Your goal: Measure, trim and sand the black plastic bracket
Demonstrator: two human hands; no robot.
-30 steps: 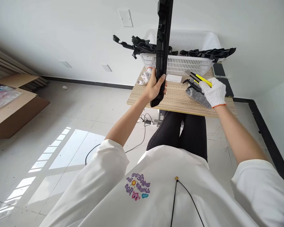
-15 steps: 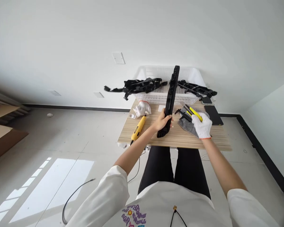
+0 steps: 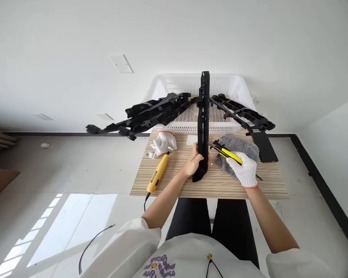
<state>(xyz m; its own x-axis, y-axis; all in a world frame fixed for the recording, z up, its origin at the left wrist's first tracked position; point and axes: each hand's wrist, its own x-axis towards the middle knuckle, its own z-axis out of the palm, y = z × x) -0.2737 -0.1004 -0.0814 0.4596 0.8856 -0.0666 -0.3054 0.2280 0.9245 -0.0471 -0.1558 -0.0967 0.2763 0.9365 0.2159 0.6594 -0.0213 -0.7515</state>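
Bare and wrapped round its lower part, my left hand (image 3: 193, 161) holds a long black plastic part (image 3: 203, 112) nearly upright over the table's middle. My right hand (image 3: 244, 170), in a white knit glove with an orange cuff, grips a yellow and black utility knife (image 3: 232, 155). The knife's front end points left, close to the right side of the part; whether the blade touches it I cannot tell. Beneath the knife lies a grey cloth (image 3: 240, 143), with another dark tool partly hidden by the knife and glove.
A white plastic basket (image 3: 174, 127) stands at the table's back, with black plastic parts (image 3: 150, 112) across its left and another black part (image 3: 243, 112) on its right. On the wooden table (image 3: 168, 185) lie a yellow corded tool (image 3: 158, 173), a white glove (image 3: 164, 143) and a black flat object (image 3: 265, 147).
The black part has turned more upright. My right hand has brought the utility knife left and down, closer to the part. The camera view has shifted nearer the table.
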